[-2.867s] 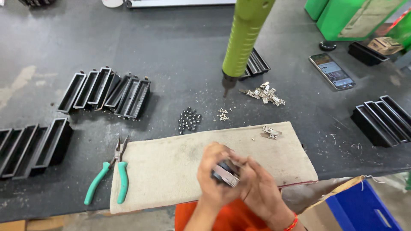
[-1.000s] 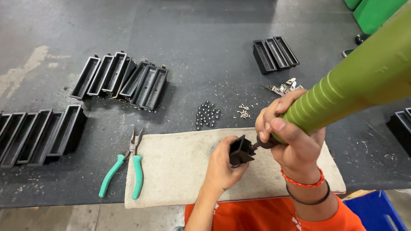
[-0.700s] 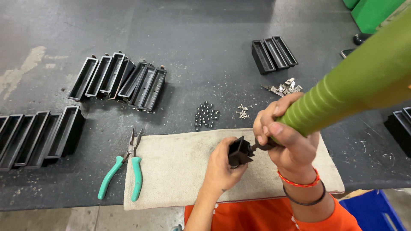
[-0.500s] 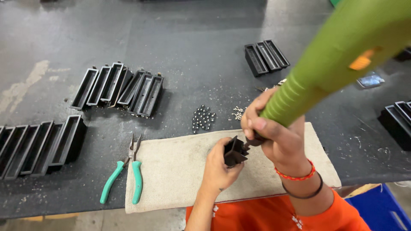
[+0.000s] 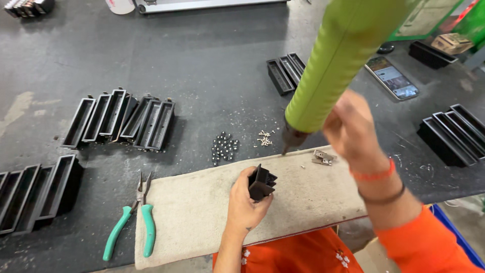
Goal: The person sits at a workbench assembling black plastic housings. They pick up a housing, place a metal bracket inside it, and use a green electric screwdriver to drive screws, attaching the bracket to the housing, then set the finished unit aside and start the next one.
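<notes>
A small black plastic part (image 5: 261,183) is gripped in the left hand (image 5: 246,202) over the beige mat (image 5: 202,212) on the bench (image 5: 202,60). The right hand (image 5: 351,129) is lifted beside the green electric screwdriver (image 5: 336,65); whether it is closed cannot be told. Green pliers (image 5: 134,217) are lying left of the mat.

Single head-worn view, looking steeply down from close above, onto dark workbench (image 5: 202,45), near edge.

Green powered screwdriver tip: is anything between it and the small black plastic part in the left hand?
Nothing visible. The green powered screwdriver hangs beside the right hand, its tip above the beige cloth mat; bare mat separates it from the black plastic part gripped by the left hand.
</notes>
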